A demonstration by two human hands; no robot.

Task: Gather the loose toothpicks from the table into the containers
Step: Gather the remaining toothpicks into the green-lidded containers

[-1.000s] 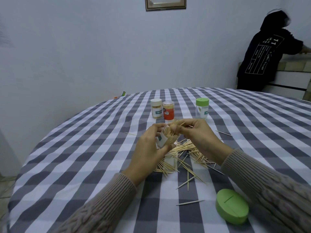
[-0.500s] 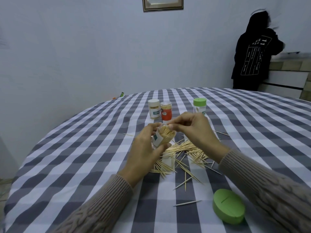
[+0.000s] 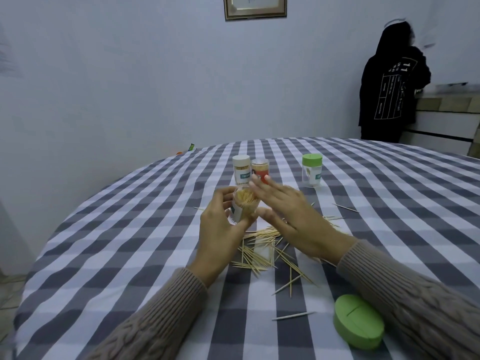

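Clear plastic, packed with pale wooden sticks: an open toothpick container (image 3: 244, 205) is gripped in the person's left hand (image 3: 220, 229), fingers and thumb curled round its wall, tilted with its mouth toward the right hand, probably so that more sticks can be slid in. The right hand (image 3: 288, 214) hovers just beside that mouth with fingers spread flat and holding nothing. Below both hands a pile of loose toothpicks (image 3: 262, 252) lies on the grey-and-white checked tablecloth (image 3: 130, 242), with strays farther out, so much remains to gather. A green lid (image 3: 358, 324) rests near the right sleeve, likely this container's. Three capped containers (image 3: 259, 171) stand upright behind the hands.
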